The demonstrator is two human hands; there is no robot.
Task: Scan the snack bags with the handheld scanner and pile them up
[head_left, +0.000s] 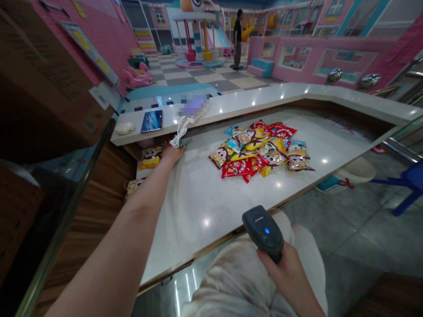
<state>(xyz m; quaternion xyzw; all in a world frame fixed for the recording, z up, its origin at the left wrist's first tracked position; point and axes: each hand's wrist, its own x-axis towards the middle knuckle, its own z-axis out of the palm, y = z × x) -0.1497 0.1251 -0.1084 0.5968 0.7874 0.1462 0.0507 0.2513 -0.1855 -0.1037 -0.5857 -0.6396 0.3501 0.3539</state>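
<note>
My right hand (287, 259) is closed around the handle of a dark barcode scanner (261, 229), which has a blue light lit on top. It is held above my lap at the desk's front edge. My left arm stretches to the back left, where my left hand (172, 154) rests low under the raised ledge. Its fingers are mostly hidden by the ledge and a white cable (179, 134), and a bit of blue shows at the fingertips. Beside it lie snack bags (150, 157) at the left wall. A pile of red, yellow and blue snack bags (253, 152) covers mid-desk.
The white ledge (257, 97) runs along the back of the desk (191, 198), bearing a phone (152, 121) and a white oval object (124, 128). A large cardboard box (49, 83) stands left. At right are a bucket (358, 171) and blue stool (413, 178). A person (237, 39) stands beyond.
</note>
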